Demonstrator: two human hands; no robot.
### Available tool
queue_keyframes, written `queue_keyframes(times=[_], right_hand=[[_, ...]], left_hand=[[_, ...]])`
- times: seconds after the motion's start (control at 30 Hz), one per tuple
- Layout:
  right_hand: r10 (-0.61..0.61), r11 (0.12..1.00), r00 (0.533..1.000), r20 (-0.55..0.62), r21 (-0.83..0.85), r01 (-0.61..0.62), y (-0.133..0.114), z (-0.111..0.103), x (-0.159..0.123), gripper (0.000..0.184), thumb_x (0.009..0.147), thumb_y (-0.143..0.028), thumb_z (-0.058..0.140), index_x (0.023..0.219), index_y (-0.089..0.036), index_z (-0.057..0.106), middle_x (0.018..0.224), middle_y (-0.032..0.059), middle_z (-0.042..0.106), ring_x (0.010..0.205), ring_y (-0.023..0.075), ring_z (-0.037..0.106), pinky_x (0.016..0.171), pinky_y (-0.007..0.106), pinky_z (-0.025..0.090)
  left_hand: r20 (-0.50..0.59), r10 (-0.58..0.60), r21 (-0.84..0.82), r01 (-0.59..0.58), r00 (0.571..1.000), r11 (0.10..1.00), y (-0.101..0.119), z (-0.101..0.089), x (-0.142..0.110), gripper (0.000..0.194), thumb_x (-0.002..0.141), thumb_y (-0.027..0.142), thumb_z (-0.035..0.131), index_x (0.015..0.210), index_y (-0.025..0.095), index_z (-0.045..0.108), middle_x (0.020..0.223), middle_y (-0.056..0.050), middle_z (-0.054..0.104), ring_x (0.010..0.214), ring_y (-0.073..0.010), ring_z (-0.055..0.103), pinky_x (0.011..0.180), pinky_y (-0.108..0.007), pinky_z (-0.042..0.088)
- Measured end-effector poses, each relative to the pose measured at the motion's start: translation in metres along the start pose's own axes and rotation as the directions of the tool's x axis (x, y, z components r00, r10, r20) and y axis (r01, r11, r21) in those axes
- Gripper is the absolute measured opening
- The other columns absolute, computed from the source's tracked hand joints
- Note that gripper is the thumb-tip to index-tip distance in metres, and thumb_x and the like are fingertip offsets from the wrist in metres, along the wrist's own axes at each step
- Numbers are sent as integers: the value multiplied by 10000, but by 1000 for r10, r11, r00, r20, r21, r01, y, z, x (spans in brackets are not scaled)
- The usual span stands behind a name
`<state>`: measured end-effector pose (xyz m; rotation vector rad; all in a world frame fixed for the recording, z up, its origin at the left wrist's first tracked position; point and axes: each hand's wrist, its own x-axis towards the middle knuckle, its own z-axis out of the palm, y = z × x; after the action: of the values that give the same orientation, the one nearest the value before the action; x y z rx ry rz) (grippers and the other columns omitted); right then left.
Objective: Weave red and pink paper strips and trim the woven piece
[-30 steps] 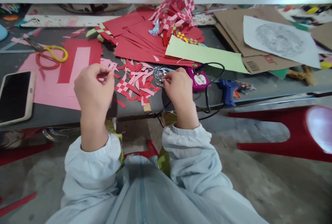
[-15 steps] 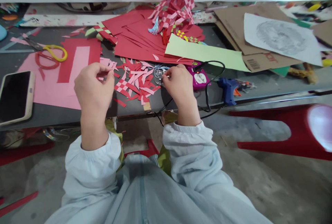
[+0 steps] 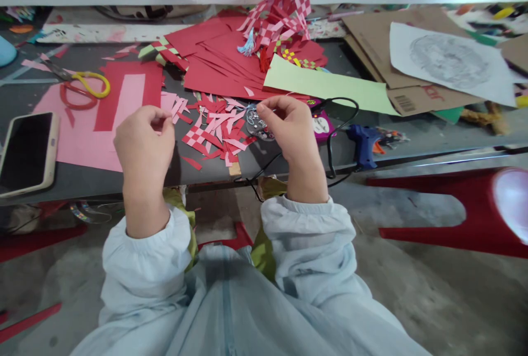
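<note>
My bare left hand (image 3: 144,138) and right hand (image 3: 291,125), fingertips together, contents unclear.
Red-and-pink paper strips (image 3: 216,126) lie between, near the front edge of the dark-grey desk (image 3: 433,135); careless brushing could scatter them.

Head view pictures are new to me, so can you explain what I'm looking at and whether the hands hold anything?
There's no machine here, just a person working bare-handed. Every picture comes from one camera worn on that person's head, looking forward and down. The left hand and right hand are over a dark table. Lying about are scissors, a phone, red and pink paper strips, a purple box and a blue gun-shaped tool. Both hands are pinched, with fingers close together; anything between them is too small to make out.
</note>
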<state>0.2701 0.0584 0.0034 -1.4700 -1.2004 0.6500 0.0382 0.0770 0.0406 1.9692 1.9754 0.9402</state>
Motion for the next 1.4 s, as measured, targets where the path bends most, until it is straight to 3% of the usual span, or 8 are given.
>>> queue_keyframes(times=[0.17,0.43,0.57,0.73,0.83,1.1,1.3,1.4], right_hand=[[91,922,978,187,356,-154,-5,2,-5,160,771,-334,726,755,-200,640,557,-69,425,480,54,293,473,235,246],[110,825,944,310,501,-261,-11,9,-10,357,634,-442,853,716,-162,646,511,-85,426,457,33,310,438,213,231],[120,806,933,340,515,-292,-12,12,-13,370,626,-451,859,707,-162,642,521,-88,423,465,26,311,434,198,237],[152,753,895,419,537,-379,-15,13,-18,399,598,-470,874,672,-171,620,534,-85,422,472,26,303,440,191,258],[159,699,854,496,554,-452,-17,14,-22,374,620,-454,869,676,-179,622,518,-91,398,471,29,294,456,185,283],[143,584,813,565,615,-530,-18,18,-28,338,620,-399,875,710,-171,643,534,-96,398,475,31,292,430,178,272],[133,542,810,571,643,-542,-19,19,-28,340,617,-378,885,690,-151,643,535,-91,432,462,16,329,415,163,267],[143,550,818,557,642,-534,-18,20,-28,351,605,-387,893,696,-154,646,567,-74,487,484,19,386,436,163,318]], left_hand=[[184,51,46,-60,982,997,-10,8,0,142,734,192,620,804,258,725,845,-48,767,852,-287,697,799,-431,525],[291,62,42,-78,955,996,-8,9,-1,265,679,91,592,808,272,737,812,-35,764,857,-304,699,823,-438,529],[234,106,-30,-102,967,994,-1,9,-3,177,747,192,650,875,255,755,842,-45,768,849,-278,707,830,-423,532],[169,248,-360,-174,954,916,17,18,-11,140,770,208,684,882,238,763,815,-13,766,725,-170,688,705,-299,549],[115,306,-462,-222,945,859,27,22,-17,123,782,212,703,889,232,760,809,-5,764,683,-134,673,663,-256,548],[45,409,-475,-341,911,811,37,21,-24,131,792,206,692,893,260,754,868,16,771,732,-129,690,680,-252,572],[40,411,-537,-327,911,778,38,25,-26,127,798,175,678,887,241,741,887,14,771,761,-124,705,720,-251,587],[44,408,-557,-316,912,768,37,25,-25,98,799,183,684,869,228,734,894,7,773,776,-130,712,733,-262,598]])
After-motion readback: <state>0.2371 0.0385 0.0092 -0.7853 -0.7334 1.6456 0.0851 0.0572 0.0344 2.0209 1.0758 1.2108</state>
